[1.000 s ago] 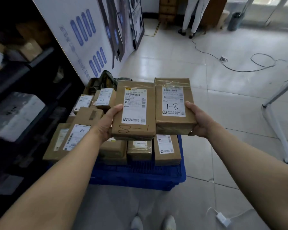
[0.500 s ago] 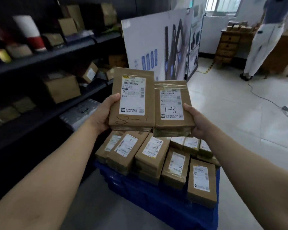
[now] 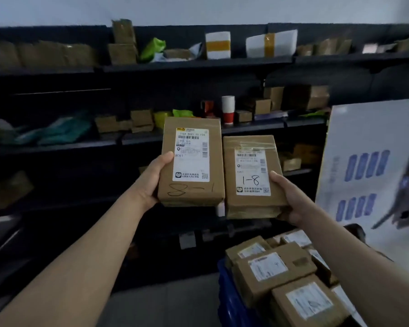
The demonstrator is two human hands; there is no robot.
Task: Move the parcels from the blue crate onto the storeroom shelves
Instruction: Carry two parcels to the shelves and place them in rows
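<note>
So both parcels have handwriting on them; the left parcel says "8-1" in marker right on the cardboard below its white shipping label, and the label itself has "8081" printed near its left edge, plus barcodes and a QR code in the corner; the rest of the print is too small to read. The right parcel has "1-8" written on its own label, with clear tape across the top. The two are held up side by side in front of the dark shelves, nearly touching, the left one sitting a bit higher. The left hand grips its parcel at the lower left edge, thumb lying over the front and fingers tucked behind; the right hand clamps the other at its lower right corner the same way, thumb on the face; both arms reach forward. More labelled parcels are piled in the blue crate down at the bottom right. The shelves already hold assorted brown boxes, green bags and a red-and-white cup; a white board with blue oblong shapes stands at the right.
</note>
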